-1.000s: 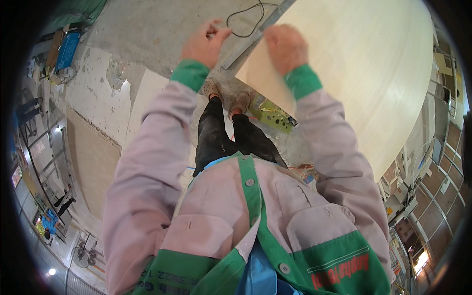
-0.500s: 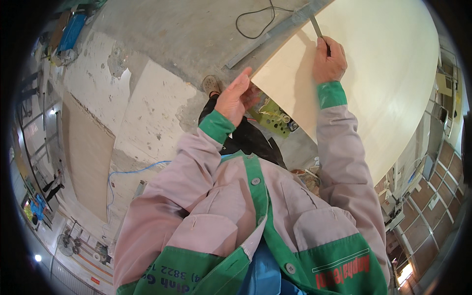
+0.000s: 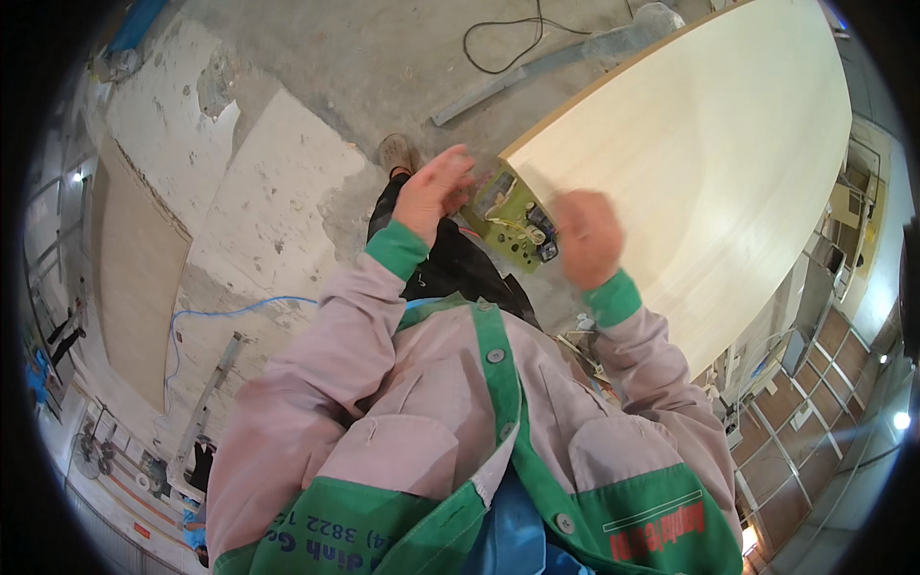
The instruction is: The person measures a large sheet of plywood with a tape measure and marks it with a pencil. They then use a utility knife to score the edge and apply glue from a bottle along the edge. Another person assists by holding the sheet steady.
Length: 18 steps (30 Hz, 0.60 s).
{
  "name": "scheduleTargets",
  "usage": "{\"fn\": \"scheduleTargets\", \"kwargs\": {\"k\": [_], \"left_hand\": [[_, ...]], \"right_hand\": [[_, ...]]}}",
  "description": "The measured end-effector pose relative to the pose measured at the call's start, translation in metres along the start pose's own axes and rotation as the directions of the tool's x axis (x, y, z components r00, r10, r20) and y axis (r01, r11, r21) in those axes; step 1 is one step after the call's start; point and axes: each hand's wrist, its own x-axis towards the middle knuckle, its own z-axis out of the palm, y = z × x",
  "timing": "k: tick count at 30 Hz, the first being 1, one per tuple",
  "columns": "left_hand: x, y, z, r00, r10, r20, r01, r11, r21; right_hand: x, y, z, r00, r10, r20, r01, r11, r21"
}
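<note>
A large pale wooden panel point(image 3: 728, 163) with a straight edge and a curved far side fills the upper right. My right hand point(image 3: 590, 238) is over its near edge, smeared by motion, so whatever it may hold is hidden. My left hand point(image 3: 431, 196) hovers just left of the panel's corner, fingers loosely stretched, with nothing visible in it. Below and between both hands lies a green perforated tray point(image 3: 518, 251), partly under the panel, carrying dark and whitish small parts that I cannot make out.
A black cable point(image 3: 470, 53) and a long grey metal bar point(image 3: 508, 94) lie on the concrete floor ahead. My shoe point(image 3: 395, 153) is beside the worn white floor patch point(image 3: 273, 192). A blue hose point(image 3: 244, 309) runs at left, near a beige sheet point(image 3: 139, 278).
My right hand has come back toward me from over the panel; the thin flat strip it held no longer shows. My left hand has shifted slightly left and down.
</note>
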Motion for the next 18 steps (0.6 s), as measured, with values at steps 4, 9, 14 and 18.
{"fn": "scheduleTargets", "kwargs": {"k": [4, 9, 14, 18], "left_hand": [[0.005, 0.001, 0.027, 0.731, 0.592, 0.339, -0.67, 0.529, 0.52], [0.016, 0.014, 0.031, 0.839, 0.434, 0.328, -0.533, 0.774, 0.342], [0.024, 0.024, 0.019, 0.829, 0.414, 0.375, -0.539, 0.769, 0.343], [0.018, 0.026, 0.016, 0.825, 0.426, 0.371, -0.559, 0.705, 0.435]], "right_hand": [[0.009, 0.034, -0.007, 0.877, 0.389, -0.282, -0.402, 0.916, 0.013], [0.015, 0.043, 0.0, 0.95, 0.119, -0.289, -0.167, 0.975, -0.147], [0.016, 0.038, 0.003, 0.944, 0.126, -0.304, -0.192, 0.962, -0.195], [0.017, 0.038, 0.003, 0.946, 0.109, -0.304, -0.174, 0.965, -0.196]]}}
